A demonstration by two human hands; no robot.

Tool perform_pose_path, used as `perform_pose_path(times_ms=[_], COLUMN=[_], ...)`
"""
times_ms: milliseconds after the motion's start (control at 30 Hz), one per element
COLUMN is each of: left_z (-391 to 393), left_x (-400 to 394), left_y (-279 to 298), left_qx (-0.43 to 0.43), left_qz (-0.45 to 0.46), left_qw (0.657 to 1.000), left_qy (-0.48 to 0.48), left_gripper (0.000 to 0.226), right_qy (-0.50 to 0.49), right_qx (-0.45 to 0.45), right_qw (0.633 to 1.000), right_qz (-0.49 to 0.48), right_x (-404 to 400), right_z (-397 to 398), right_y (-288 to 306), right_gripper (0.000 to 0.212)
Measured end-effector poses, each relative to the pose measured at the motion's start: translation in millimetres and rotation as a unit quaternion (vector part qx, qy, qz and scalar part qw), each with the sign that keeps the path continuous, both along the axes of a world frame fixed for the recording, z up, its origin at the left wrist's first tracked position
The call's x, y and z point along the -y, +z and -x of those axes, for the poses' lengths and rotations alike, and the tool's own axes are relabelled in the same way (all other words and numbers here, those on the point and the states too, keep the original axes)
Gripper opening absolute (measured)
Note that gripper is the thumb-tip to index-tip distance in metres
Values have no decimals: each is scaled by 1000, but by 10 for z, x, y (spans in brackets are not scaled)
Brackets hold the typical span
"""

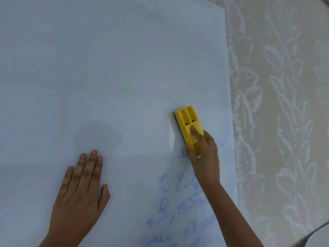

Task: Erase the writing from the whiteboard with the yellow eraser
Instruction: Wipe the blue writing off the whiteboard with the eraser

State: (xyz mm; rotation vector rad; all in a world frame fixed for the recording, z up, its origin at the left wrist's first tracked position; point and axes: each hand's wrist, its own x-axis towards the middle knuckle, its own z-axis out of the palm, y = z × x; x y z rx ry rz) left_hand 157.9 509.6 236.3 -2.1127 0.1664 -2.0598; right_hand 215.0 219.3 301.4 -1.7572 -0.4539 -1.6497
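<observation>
A white whiteboard sheet [106,68] fills most of the head view. Blue handwriting [178,207] covers its lower right part, partly hidden under my right forearm. The yellow eraser [187,120] lies flat on the board just above the writing, its black pad edge on the left side. My right hand [204,154] grips the eraser's lower end, with one finger on top of it. My left hand [80,193] rests flat on the board at the lower left, fingers spread, holding nothing.
The board's right edge [229,104] runs top to bottom. Beyond it is a beige surface with a pale leaf pattern [277,104]. A grey rounded object [320,236] shows at the bottom right corner. Two tiny dark marks [150,104] sit mid-board.
</observation>
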Motion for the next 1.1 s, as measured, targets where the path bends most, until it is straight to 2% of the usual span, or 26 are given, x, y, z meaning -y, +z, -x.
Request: perform_pose_path(times_ms=[67, 167, 233, 300, 400, 567, 667, 767, 800, 900, 967, 1100], left_z=[8, 9, 2, 5, 11, 25, 31, 39, 41, 46, 35, 40], left_x=[1, 17, 1, -3, 2, 16, 19, 9, 5, 14, 11, -7], left_y=[3, 2, -6, -6, 0, 0, -1, -2, -3, -13, -26, -19], left_qx=[-1, 0, -5, -9, -12, -20, -20, -29, -33, -40, -43, -40], left_qz=[-3, -5, -2, 0, 3, 8, 8, 9, 9, 12, 12, 12], left_qw=[1000, 1000, 1000, 1000, 1000, 1000, 1000, 1000, 999, 999, 999, 999], left_qy=[1, 3, 0, -5, -7, -9, -11, -6, -6, 1, 4, -3], left_gripper=[59, 59, 59, 60, 60, 60, 59, 59, 59, 60, 59, 60], right_qy=[-16, -24, -14, -8, -31, -33, -26, -39, -45, -39, -30, -13], right_qx=[-11, -41, -16, 24, 48, 4, 41, 44, 40, 9, -10, 32], right_qw=[999, 991, 997, 1000, 995, 999, 998, 993, 994, 999, 999, 998], right_qz=[-47, -124, -74, 16, 86, -16, 41, 104, 95, -11, -40, 52], right_x=[113, 79, -245, -555, -602, -634, -984, -922, -817, -597, -661, -928], right_z=[-53, -59, 73, 195, 222, 236, 359, 331, 291, 202, 207, 318], right_y=[-11, 345, 450, 329, 119, 459, 334, 37, 21, 269, 443, 143], right_gripper=[56, 56, 56, 57, 57, 58, 58, 53, 53, 55, 57, 54])
